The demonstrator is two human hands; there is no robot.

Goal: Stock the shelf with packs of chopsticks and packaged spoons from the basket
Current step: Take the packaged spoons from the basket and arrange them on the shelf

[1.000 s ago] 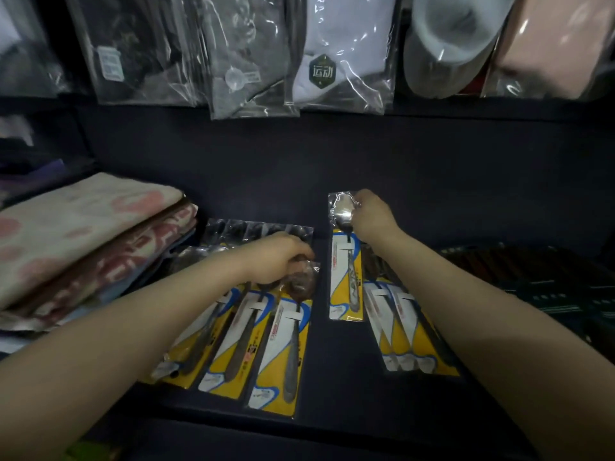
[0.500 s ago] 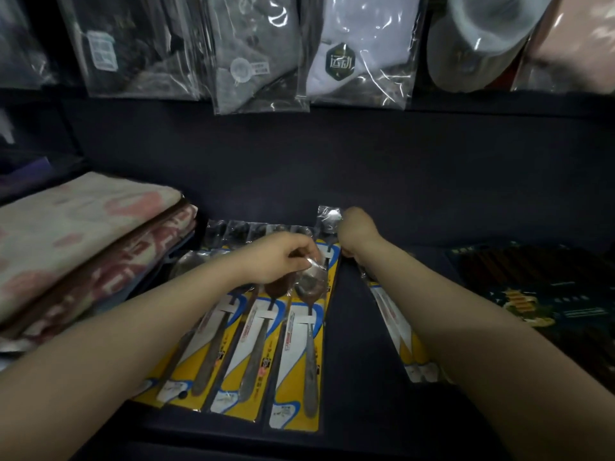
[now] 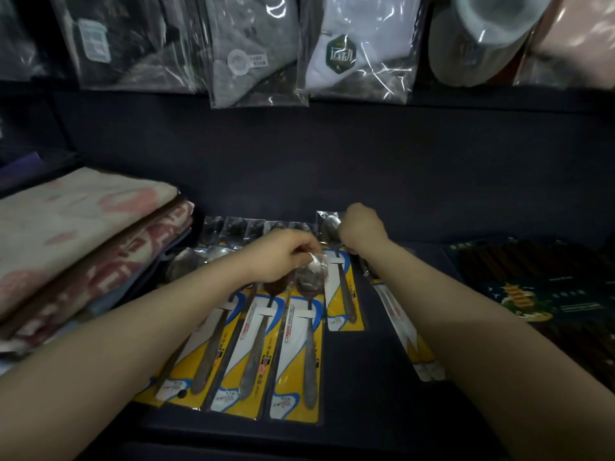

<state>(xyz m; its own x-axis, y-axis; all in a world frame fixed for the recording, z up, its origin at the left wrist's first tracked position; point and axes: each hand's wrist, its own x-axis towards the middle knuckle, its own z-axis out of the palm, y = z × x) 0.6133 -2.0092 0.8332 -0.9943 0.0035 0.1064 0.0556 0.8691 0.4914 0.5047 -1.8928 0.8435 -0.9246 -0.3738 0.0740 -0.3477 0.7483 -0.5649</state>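
Note:
Several yellow-carded spoon packs lie side by side on the dark shelf (image 3: 366, 377). My left hand (image 3: 283, 257) pinches the clear top of the front row's rightmost spoon pack (image 3: 299, 354). My right hand (image 3: 361, 231) grips the bowl end of another spoon pack (image 3: 341, 294), which lies just right of that row and farther back. More spoon packs (image 3: 409, 341) lie partly under my right forearm. Dark packs of chopsticks (image 3: 532, 287) lie flat at the right. The basket is out of view.
Folded towels (image 3: 80, 247) are stacked at the left of the shelf. Bagged socks (image 3: 356, 48) and other bagged goods hang along the top, above the shelf's dark back wall. A bare strip of shelf runs between the spoon rows.
My right hand has drawn its spoon pack leftward until it sits beside the front row. My left hand has stayed on its pack's top.

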